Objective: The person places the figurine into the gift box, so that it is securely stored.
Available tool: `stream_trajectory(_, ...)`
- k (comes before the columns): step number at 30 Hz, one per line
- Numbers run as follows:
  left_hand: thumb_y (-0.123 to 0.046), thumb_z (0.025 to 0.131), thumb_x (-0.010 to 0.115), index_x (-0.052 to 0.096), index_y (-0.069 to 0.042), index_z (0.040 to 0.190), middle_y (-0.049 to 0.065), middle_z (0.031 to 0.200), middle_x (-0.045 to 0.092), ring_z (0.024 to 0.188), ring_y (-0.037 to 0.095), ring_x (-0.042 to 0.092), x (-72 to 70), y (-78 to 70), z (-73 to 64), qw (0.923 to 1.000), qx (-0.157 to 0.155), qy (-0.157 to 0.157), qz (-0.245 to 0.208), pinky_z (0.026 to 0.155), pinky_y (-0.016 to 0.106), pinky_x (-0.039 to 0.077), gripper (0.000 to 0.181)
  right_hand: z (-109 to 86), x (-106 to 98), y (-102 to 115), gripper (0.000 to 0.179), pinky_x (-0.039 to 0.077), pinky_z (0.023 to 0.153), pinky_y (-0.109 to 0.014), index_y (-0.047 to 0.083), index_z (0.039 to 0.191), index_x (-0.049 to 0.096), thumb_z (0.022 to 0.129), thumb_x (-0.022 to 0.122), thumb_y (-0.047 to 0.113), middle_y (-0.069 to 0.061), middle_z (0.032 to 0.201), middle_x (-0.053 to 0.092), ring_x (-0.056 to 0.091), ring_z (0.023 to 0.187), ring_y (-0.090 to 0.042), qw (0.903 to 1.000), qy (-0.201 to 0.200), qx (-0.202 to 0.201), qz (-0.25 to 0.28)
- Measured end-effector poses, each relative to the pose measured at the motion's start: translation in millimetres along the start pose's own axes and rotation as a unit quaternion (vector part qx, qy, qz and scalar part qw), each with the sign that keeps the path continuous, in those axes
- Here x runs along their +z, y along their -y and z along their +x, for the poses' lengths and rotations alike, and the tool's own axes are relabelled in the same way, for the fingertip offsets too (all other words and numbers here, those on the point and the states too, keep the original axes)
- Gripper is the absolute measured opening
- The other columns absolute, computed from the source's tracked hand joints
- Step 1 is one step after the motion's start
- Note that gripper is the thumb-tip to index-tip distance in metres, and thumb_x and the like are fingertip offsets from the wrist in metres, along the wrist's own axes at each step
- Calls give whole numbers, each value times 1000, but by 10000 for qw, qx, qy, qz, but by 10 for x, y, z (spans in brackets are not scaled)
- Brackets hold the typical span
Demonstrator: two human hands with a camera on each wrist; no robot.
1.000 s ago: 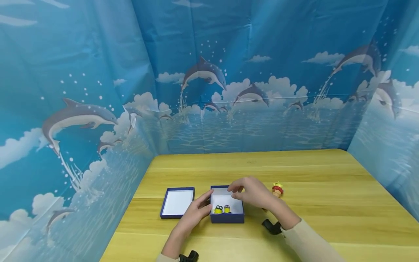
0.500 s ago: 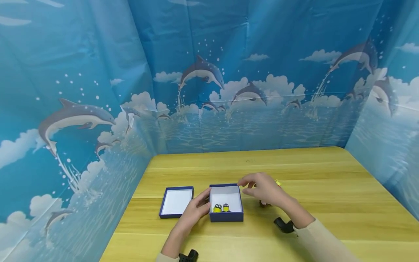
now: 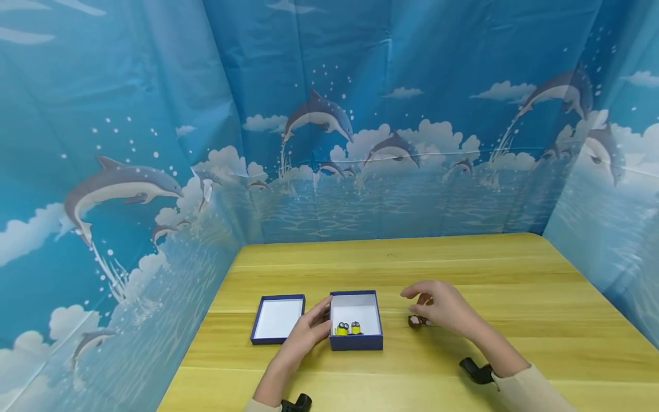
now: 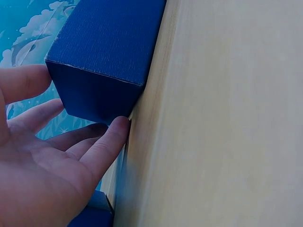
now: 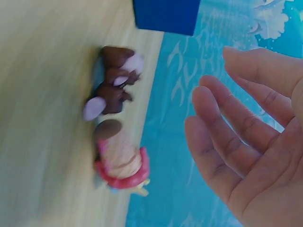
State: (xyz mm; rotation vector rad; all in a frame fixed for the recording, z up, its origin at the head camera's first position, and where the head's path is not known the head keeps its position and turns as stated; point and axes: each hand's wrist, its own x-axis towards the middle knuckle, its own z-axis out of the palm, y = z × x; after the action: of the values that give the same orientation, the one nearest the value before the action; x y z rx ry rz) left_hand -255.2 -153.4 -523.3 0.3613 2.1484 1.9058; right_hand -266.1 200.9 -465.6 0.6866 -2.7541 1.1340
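Observation:
A blue box (image 3: 356, 343) with a white interior stands on the table, holding two small yellow goggle-eyed figurines (image 3: 342, 329) near its front wall. My left hand (image 3: 308, 331) rests at the box's left side, fingertips against its blue wall (image 4: 104, 42) in the left wrist view. My right hand (image 3: 441, 306) hovers right of the box with fingers loosely bent and nothing in them. Under its fingertips lies a brown figurine (image 3: 415, 321) with pinkish-white parts. In the right wrist view, a second figurine (image 5: 122, 163) with a red-pink band lies beside the brown one (image 5: 112, 80); the hand hides it from the head view.
Left of the box lies its blue-edged lid (image 3: 278, 319), white inside facing up. The wooden table (image 3: 391, 263) ends at a blue curtain (image 3: 319, 206) printed with dolphins, behind and at both sides.
My right hand has moved from over the box to the right, over the brown figurine, and now covers the red-banded one. The left hand has stayed at the box.

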Motion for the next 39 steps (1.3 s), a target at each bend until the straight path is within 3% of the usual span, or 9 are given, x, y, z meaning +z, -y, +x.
stream_trajectory(4, -18, 104, 56, 37, -26, 157, 17, 159, 34, 145, 36, 34, 2, 4, 1, 10000, 1, 2, -6, 111, 43, 41, 57, -64, -16, -94, 28, 57, 69, -27, 21, 115, 75, 90, 76, 9, 3, 108, 72, 65, 80, -10, 10000, 53, 55, 27)
stream_trajectory(14, -19, 104, 56, 37, -28, 157, 18, 159, 34, 145, 35, 34, -5, -9, 12, 10000, -14, -1, 45, 111, 44, 40, 57, -144, 16, -265, 31, 55, 62, -26, 12, 117, 74, 87, 78, 7, -6, 107, 73, 66, 81, -13, 9997, 83, 233, 85)
stream_trajectory(27, -24, 103, 59, 39, -33, 156, 21, 158, 34, 145, 38, 32, 14, 0, -5, 9998, -191, -69, 84, 112, 47, 39, 57, -254, 141, -364, 42, 51, 61, -25, 10, 123, 72, 83, 81, 4, 2, 106, 71, 59, 76, -8, 9994, 218, 246, -116)
stream_trajectory(39, -22, 104, 57, 37, -31, 157, 22, 157, 35, 144, 39, 33, 22, -23, -15, 9997, -223, -60, 118, 111, 49, 39, 57, -262, 155, -368, 42, 55, 67, -25, 10, 122, 72, 82, 82, 5, 0, 106, 71, 66, 83, -14, 9981, 386, 430, 210)
